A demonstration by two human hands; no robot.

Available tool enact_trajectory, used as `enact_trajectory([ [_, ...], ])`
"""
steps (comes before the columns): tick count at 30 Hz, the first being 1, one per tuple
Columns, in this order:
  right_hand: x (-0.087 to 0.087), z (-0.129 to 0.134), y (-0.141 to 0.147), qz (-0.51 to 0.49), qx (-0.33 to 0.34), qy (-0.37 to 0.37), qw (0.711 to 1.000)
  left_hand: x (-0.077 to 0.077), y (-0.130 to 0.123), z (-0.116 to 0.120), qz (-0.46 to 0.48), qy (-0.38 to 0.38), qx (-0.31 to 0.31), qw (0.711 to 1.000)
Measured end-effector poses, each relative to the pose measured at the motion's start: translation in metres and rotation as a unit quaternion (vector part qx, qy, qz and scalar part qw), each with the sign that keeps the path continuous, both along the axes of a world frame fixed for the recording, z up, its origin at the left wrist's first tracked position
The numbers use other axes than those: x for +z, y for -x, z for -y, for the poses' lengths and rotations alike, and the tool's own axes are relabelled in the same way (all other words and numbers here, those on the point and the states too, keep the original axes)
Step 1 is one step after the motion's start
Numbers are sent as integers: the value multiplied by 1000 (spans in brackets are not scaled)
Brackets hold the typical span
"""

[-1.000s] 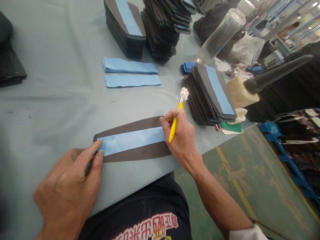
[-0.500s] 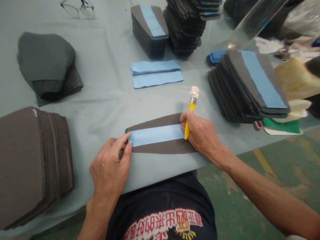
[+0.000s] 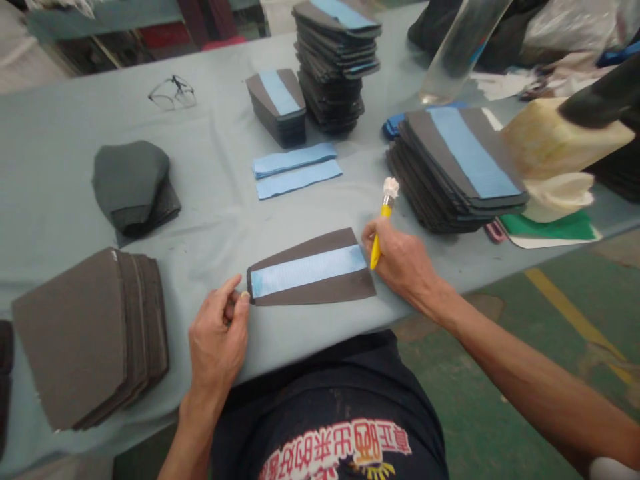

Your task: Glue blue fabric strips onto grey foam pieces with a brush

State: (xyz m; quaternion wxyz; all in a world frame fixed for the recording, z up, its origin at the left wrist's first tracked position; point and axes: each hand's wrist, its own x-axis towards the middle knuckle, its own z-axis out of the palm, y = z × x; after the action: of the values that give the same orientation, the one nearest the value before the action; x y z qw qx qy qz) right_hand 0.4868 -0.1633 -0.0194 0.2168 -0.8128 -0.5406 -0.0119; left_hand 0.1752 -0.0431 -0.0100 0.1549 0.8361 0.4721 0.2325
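A tapered dark grey panel (image 3: 315, 292) lies flat near the table's front edge, with a light blue strip (image 3: 307, 268) along its middle. At its narrow left end is my left hand (image 3: 220, 333), thumb tip by the edge, index finger held apart and the other fingers curled. My right hand (image 3: 403, 260) grips a yellow-handled paintbrush (image 3: 383, 230), bristles pointing up and whitish. That hand rests beside the panel's wide right end. Farther back lie loose light blue strips (image 3: 299, 183).
Stacked grey panels with blue strips (image 3: 460, 167) stand at right, and more stacks (image 3: 277, 113) at the back. Plain grey panels (image 3: 90, 340) are piled at left, near a dark folded cloth (image 3: 133, 180). Glasses (image 3: 173, 97) lie behind. A cut yellowish container (image 3: 560, 140) stands far right.
My left hand has drawn back from the strip to the panel's edge. My right hand has come off the panel's right end, still holding the paintbrush. The view has tilted upward.
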Motion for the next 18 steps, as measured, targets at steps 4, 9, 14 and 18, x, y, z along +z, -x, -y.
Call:
enact_trajectory([
  [4,3,18,15,0,-44,-26,999,5,-3,-8,-9,-32,-3,999],
  [9,2,29,40,19,-62,-30,997,3,-27,-25,-39,-45,-86,994],
  [14,-1,24,54,35,-43,-56,997,1,-12,3,-50,-50,-80,994],
  [18,-3,19,70,83,37,-99,991,9,34,62,-59,-57,-11,997],
])
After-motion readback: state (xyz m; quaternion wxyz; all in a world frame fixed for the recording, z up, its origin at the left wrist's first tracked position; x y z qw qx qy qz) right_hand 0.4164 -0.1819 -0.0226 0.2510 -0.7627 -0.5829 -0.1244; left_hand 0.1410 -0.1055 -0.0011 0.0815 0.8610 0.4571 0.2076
